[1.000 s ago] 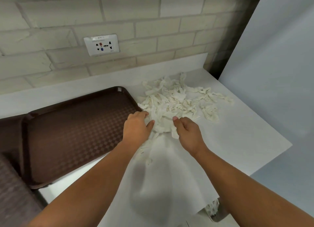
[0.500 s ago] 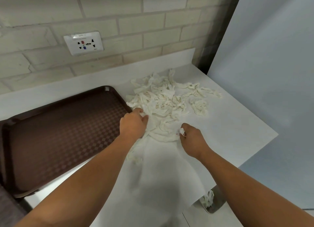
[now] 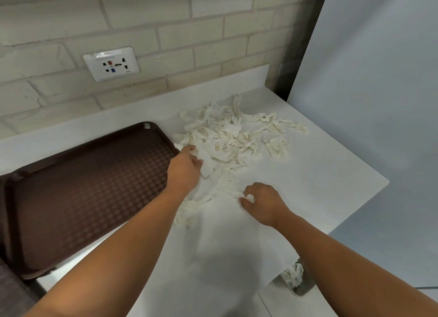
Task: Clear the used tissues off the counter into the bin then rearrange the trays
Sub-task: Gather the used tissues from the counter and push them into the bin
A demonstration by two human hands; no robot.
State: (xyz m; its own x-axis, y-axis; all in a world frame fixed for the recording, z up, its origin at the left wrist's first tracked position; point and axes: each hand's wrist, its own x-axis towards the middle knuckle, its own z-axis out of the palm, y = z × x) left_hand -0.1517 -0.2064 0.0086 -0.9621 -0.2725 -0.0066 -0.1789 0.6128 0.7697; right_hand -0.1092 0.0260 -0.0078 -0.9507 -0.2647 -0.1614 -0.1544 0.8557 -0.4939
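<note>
A heap of crumpled white tissues (image 3: 234, 136) lies on the white counter (image 3: 320, 174), toward its back right. My left hand (image 3: 186, 166) rests on the heap's left edge with its fingers curled into the tissues, right beside the tray's corner. My right hand (image 3: 263, 201) is nearer the front edge and pinches a few tissue strips. More strips (image 3: 187, 212) trail under my left forearm. A brown checkered tray (image 3: 83, 191) lies on the counter to the left. Below the counter's front edge, a bin (image 3: 297, 280) shows tissues inside.
A second brown tray (image 3: 9, 290) overlaps the first at the lower left. A wall socket (image 3: 111, 64) sits on the cream brick wall behind. A pale blue panel (image 3: 379, 91) bounds the counter on the right.
My right hand has dragged tissue strips toward the counter's front edge. My left hand has stayed on the heap's left edge. The camera has shifted a little.
</note>
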